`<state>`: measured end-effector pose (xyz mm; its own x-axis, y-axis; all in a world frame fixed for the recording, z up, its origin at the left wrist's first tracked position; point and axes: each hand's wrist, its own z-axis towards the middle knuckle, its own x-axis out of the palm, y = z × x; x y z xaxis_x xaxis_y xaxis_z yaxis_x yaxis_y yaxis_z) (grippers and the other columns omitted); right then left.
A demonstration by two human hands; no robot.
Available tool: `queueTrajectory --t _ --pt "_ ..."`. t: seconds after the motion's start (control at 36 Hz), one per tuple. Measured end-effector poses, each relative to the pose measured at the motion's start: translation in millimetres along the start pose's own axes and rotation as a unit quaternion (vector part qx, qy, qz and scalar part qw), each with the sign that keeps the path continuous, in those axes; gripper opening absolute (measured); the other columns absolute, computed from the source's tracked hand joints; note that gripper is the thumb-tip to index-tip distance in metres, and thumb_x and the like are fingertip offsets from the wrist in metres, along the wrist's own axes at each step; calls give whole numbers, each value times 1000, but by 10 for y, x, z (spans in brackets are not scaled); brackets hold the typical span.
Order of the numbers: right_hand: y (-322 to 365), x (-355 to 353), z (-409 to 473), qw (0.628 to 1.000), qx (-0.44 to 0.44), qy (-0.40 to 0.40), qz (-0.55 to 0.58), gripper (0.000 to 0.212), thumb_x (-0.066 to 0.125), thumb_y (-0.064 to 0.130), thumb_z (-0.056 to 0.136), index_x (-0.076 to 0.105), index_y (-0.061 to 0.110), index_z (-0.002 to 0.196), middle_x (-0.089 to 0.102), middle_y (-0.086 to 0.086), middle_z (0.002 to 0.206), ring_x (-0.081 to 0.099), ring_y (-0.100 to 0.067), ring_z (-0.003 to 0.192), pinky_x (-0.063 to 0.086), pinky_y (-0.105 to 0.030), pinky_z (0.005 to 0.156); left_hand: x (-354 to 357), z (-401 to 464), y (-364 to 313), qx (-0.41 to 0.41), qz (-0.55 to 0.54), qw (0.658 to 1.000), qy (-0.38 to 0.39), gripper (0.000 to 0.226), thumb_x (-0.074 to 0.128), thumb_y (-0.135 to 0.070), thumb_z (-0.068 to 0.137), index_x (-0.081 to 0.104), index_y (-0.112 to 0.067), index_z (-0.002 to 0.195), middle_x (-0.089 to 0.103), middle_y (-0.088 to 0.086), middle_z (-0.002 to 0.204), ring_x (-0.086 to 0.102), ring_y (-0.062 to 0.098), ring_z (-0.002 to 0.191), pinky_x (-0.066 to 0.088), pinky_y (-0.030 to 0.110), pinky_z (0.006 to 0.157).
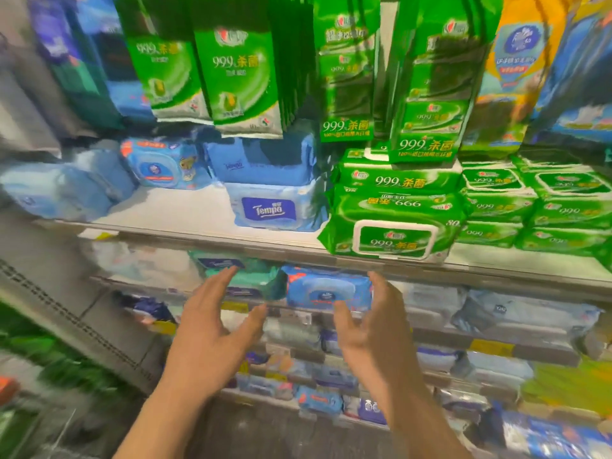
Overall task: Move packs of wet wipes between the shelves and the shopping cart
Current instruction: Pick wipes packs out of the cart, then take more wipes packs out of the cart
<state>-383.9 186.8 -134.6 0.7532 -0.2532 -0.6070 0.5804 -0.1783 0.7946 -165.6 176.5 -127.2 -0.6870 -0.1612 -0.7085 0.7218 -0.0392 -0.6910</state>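
A blue wet wipes pack with an orange corner (328, 290) lies flat at the front of the second shelf, label outward, just under the lip of the upper shelf (198, 235). It sits between the person's 2 hands and looks like the pack about to be taken, which suits a 2-handed lift of a soft, floppy bundle.

The left hand (212, 326) has its fingers spread and nearly straight, holding nothing, its fingertips reaching toward a teal pack (255, 276) that lies just left of the blue one. The right hand (371, 326) is likewise spread, thumb apart from the fingers, holding nothing, with its fingers near the blue pack's right end. Whether either hand touches a pack cannot be told, as the picture is smeared there.

On the upper shelf a Tempo pack (271, 210) lies beneath a folded blue bundle, and to its right green 999 packs (394, 220) are stacked flat 3 high, lids facing forward so shoppers can read them. Tall green 999 pouches (241, 77) hang above in rows. Paler packs fill the lower shelves.

No shopping cart is clearly visible, so the judgement is that this is the picking stage: a pack is to come off the shelf, with its carry to the cart not yet begun.
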Motion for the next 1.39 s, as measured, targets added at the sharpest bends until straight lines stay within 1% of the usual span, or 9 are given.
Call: queueTrajectory --t 0.25,0.42,0.47,0.56,0.75,0.83,1.03,1.25,1.39 --pt "746 832 -547 983 -94 87 -131 69 58 49 87 47 12 144 53 -7 147 49 -27 135 33 -42 117 -955 -597 940 -65 14 995 -70 78 70 -57 84 39 -35 152 42 -16 149 32 8 143 25 23 112" --pt "1270 1543 -1111 960 -164 118 -194 58 57 44 89 56 8 134 63 -15 129 60 -33 119 47 -50 103 -1640 -1169 1580 -147 3 982 -118 84 66 -60 82 42 -22 153 45 1 153 32 9 138 16 11 103" --pt "1499 1760 -1301 947 -175 175 -207 60 58 50 88 53 17 139 61 -9 134 55 -30 125 39 -49 111 -1863 -1362 1778 -162 0 976 -145 77 64 -55 81 50 -19 147 51 6 148 35 9 132 20 14 101" --pt "1752 2080 -1602 930 -206 202 -227 61 63 46 92 51 13 142 59 -14 137 50 -33 130 31 -47 115 -2149 -1647 2136 -219 -5 963 -161 81 66 -58 89 33 -27 157 35 -3 160 27 11 146 22 30 120" --pt "2165 2792 -2204 895 -243 283 -244 59 57 56 88 49 26 138 55 -4 143 49 -31 132 37 -45 112 -2693 -2269 2768 -302 -24 930 -206 84 59 -64 90 22 -36 160 20 -12 165 17 9 152 22 40 124" --pt "2345 3056 -2367 872 -280 310 -255 76 44 71 76 51 28 138 57 -2 142 53 -30 129 41 -47 110 -2888 -2466 2930 -325 -39 913 -242 82 61 -61 91 23 -35 160 23 -11 165 18 8 151 20 37 124" --pt "2759 3690 -2634 818 -351 372 -265 67 58 51 93 40 20 150 41 -3 156 34 -26 145 28 -47 120 -3210 -2763 3346 -385 -50 872 -298 85 60 -64 90 18 -39 160 21 -14 166 17 9 152 24 41 123" --pt "3241 4529 -2753 775 -377 444 -246 66 57 51 96 37 22 152 42 -1 155 36 -30 143 30 -49 119 -3620 -2747 3859 -455 -20 823 -340 85 65 -63 85 27 -36 157 31 -9 162 27 14 149 27 43 123" --pt "3588 5011 -2650 746 -396 482 -235 58 56 46 98 40 19 147 45 -3 150 40 -23 138 32 -41 116 -4019 -2524 4072 -501 0 791 -351 84 70 -53 87 29 -36 158 38 -6 154 36 13 140 30 31 113"
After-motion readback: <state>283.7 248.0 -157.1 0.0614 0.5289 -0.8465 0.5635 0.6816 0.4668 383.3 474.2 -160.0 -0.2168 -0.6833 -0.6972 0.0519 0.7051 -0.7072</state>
